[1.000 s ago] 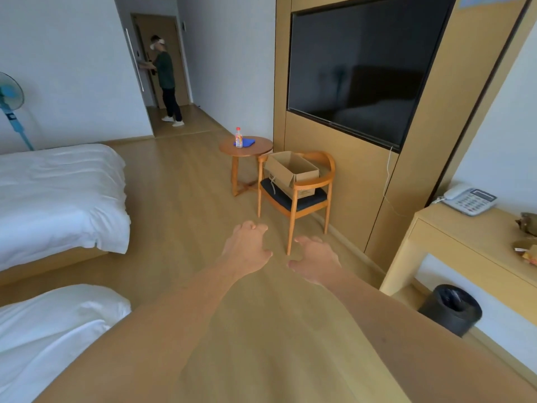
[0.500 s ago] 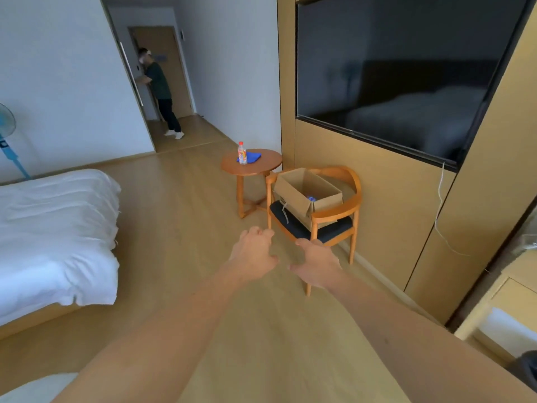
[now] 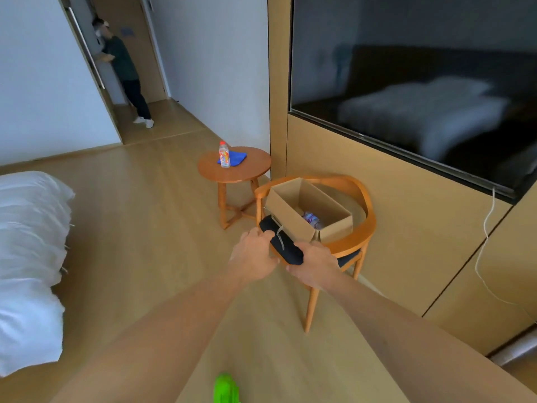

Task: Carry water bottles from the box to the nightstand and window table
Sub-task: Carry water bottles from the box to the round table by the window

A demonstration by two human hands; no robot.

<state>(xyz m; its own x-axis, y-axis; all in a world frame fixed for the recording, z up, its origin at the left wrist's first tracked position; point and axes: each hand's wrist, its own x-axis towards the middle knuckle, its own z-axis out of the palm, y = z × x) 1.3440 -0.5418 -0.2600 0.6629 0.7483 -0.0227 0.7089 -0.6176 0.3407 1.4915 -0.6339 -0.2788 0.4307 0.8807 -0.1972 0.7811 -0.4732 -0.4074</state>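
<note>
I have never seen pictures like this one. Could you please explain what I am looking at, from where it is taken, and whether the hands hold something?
There is no machine here. The picture comes from a wide-angle camera worn on a person's head, looking forward and down, so the two bare arms belong to the wearer. The left hand and right hand reach toward a wooden chair; both are empty. On the chair's seat stands an open cardboard box with one water bottle lying inside. Behind it, a small round table carries another bottle, upright, and a blue cloth. A white bed is at the left, and another person stands by the far door.
</note>
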